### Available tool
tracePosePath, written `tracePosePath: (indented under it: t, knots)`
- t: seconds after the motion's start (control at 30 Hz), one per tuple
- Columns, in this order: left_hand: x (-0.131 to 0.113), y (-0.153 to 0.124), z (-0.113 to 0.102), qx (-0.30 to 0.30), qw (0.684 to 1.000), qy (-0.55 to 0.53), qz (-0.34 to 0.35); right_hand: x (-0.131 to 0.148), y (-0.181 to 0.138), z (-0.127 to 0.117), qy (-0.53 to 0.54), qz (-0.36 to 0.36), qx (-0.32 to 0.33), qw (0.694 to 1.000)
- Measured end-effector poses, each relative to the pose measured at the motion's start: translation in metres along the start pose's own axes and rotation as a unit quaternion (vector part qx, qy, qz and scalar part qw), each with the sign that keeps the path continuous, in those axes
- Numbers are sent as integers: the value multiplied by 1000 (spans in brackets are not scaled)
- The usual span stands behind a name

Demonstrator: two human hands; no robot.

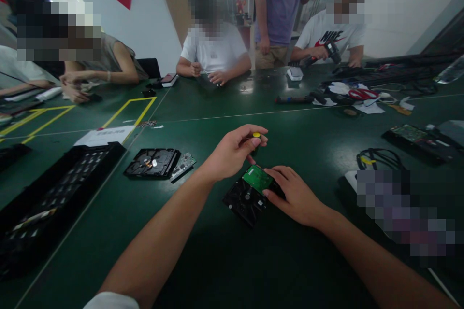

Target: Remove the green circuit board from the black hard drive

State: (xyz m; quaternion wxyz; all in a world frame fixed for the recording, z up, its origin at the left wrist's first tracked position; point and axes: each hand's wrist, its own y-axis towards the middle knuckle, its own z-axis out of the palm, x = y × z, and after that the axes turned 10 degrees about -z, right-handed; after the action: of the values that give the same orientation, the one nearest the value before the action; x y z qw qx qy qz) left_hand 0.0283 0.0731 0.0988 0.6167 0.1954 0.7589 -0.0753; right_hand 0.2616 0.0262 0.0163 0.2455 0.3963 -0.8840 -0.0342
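Note:
A hard drive [242, 201] with a green circuit board [258, 178] on its upper face lies on the table in front of me. My right hand [295, 194] grips its right end, thumb and fingers on the board's edge. Above the drive's far side, my left hand [237, 149] pinches a slim tool with a round yellow cap [256, 135], which looks like a screwdriver; my fingers hide most of its shaft, and I cannot tell whether its tip touches the drive. To the left lie another opened hard drive [154, 163] and a loose circuit board [183, 166].
A long black tray [54, 198] stands at left beside a paper sheet [105, 136]. At right are a drive with a board [416, 142], a coiled black cable [380, 158] and a blurred-out object. Cables and scraps lie at back right. Several people sit or stand across the green table.

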Motion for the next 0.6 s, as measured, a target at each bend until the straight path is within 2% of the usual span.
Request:
tracePosePath:
  t: [0.13,0.6]
  knots:
    - [3,1,-1,11,1000,-7,-2,0,0,0,-1,2,4,1000]
    - [4,1,0,-93,994,43,-33,0,0,0,5,-2,-4,1000]
